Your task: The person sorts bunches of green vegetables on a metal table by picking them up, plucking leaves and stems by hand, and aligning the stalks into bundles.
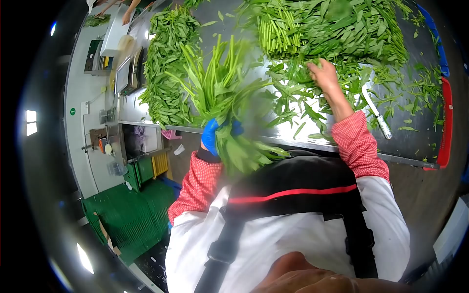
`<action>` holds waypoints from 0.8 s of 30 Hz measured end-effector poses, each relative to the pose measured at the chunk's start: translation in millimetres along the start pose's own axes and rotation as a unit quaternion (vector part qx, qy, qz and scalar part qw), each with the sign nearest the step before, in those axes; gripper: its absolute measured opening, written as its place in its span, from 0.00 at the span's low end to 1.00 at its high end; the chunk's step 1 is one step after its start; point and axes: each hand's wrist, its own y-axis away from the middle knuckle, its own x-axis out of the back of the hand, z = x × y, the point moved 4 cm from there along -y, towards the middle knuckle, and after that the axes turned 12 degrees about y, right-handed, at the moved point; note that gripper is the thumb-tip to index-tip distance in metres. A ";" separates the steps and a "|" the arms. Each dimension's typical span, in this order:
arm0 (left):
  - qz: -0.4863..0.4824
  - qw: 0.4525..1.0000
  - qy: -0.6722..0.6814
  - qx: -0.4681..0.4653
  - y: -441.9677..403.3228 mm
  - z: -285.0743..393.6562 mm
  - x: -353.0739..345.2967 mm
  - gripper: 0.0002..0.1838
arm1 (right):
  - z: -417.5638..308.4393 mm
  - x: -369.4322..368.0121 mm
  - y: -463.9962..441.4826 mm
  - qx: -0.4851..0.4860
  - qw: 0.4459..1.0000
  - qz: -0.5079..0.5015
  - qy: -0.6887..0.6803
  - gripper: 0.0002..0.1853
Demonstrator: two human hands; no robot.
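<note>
My left hand (215,136), in a blue glove, is wrapped round a bunch of water spinach (220,83). The cut stems point away from me and the leaves hang over the table's front edge, partly blurred. My bare right hand (325,77) reaches over loose leaves on the metal table, its fingers curled on some greens; exactly what they pinch is small and partly hidden. Just beyond it lies a large pile of water spinach (351,34), stems facing left. To the right of that hand rests a knife (376,111) with a pale handle.
A long heap of greens (171,68) lies at the table's left, beside a weighing scale (129,75). Loose leaves (300,112) are scattered over the metal table (308,141). A red crate edge (446,122) borders the right. Another person's hand (127,17) shows at far left.
</note>
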 end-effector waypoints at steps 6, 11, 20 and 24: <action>-0.051 0.997 0.064 0.017 -7.3 0.3 -11.8 0.23 | 3.9 -63.6 56.9 -0.031 0.924 -0.341 -0.171 0.22; -0.015 0.998 0.041 0.041 -13.5 -11.6 -13.1 0.21 | -71.2 -106.5 92.2 0.086 0.861 -0.453 -0.214 0.29; 0.014 0.995 -0.070 0.064 -3.2 -7.1 -14.2 0.22 | -28.6 -14.2 24.4 -0.021 0.945 -0.142 -0.293 0.11; 0.006 0.992 -0.117 0.045 -5.5 -5.3 -25.4 0.20 | -67.3 -29.2 51.0 0.017 0.951 -0.219 -0.216 0.12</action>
